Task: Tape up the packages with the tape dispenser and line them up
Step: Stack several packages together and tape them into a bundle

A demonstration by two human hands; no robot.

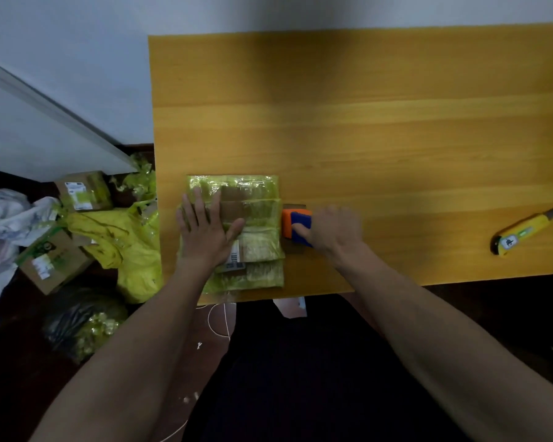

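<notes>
A flat cardboard package (pixel 256 215), wrapped in bands of yellow-green tape, lies at the near left corner of the wooden table (pixel 364 122). My left hand (pixel 206 229) presses flat on its left half with the fingers spread. An orange and blue tape dispenser (pixel 296 224) sits against the package's right edge. My right hand (pixel 331 231) grips it from the right, slightly blurred. A white barcode label (pixel 234 256) shows on the package near my left wrist.
A yellow utility knife (pixel 524 232) lies at the table's right side. On the floor to the left sit cardboard boxes (pixel 83 191) (pixel 50 260), a yellow bag (pixel 125 247), a white bag (pixel 4 218) and a dark sack of tape scraps (pixel 83 320).
</notes>
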